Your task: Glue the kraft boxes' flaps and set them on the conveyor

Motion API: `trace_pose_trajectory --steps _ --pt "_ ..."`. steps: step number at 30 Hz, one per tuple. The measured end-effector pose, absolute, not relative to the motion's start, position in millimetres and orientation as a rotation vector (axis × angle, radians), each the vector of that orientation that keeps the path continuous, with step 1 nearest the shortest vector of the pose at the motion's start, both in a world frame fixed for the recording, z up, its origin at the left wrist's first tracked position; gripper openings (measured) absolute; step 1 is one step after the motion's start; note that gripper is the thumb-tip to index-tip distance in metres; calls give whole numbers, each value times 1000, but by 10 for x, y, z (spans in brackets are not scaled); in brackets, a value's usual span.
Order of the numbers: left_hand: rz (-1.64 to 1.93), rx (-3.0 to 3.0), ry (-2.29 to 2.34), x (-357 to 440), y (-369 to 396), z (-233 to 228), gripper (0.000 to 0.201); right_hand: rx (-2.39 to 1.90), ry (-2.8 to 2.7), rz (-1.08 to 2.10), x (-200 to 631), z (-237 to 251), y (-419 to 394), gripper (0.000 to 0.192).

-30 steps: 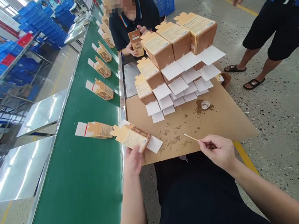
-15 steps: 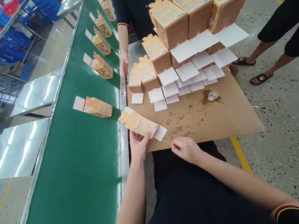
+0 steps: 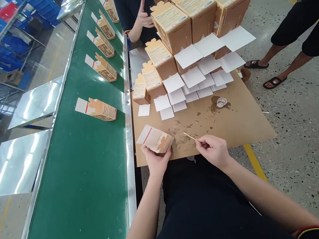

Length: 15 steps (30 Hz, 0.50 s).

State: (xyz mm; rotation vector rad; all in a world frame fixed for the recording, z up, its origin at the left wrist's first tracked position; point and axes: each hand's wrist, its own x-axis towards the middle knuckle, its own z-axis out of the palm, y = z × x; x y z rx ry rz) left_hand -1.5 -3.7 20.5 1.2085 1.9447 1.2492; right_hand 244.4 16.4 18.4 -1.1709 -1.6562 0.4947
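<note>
My left hand [image 3: 156, 160] is closed around a small brown cardboard box [image 3: 163, 139], tilted over the near left part of the cardboard-covered table. The box's white flap with a red stripe points up and left. Between the fingertips of my right hand [image 3: 213, 149] is a thin cotton swab [image 3: 190, 135], its tip pointing toward the box but apart from it. A small clear cup [image 3: 221, 102] sits on a wet stain farther back on the cardboard sheet [image 3: 244, 120].
Stacked brown boxes [image 3: 176, 23] with white flaps hanging out stand at the table's back. On the left runs a green conveyor belt [image 3: 81, 192] carrying a row of open boxes [image 3: 102, 110]. Across the stack is a co-worker [image 3: 131, 17]; another person's legs [image 3: 291, 47] are at right.
My left hand has turned the box so its striped flap shows. My right hand has drawn the swab away to the right. The co-worker's hands have risen, moving a blurred box.
</note>
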Motion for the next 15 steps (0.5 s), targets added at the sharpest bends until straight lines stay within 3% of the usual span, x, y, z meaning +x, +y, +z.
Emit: trace_pose_trajectory --steps 9,15 --pt "1213 1193 1934 -72 30 191 75 -1272 -1625 542 2574 243 65 34" --pt "1374 1059 2350 -1129 172 416 80 -1214 -1578 485 2682 296 131 33"
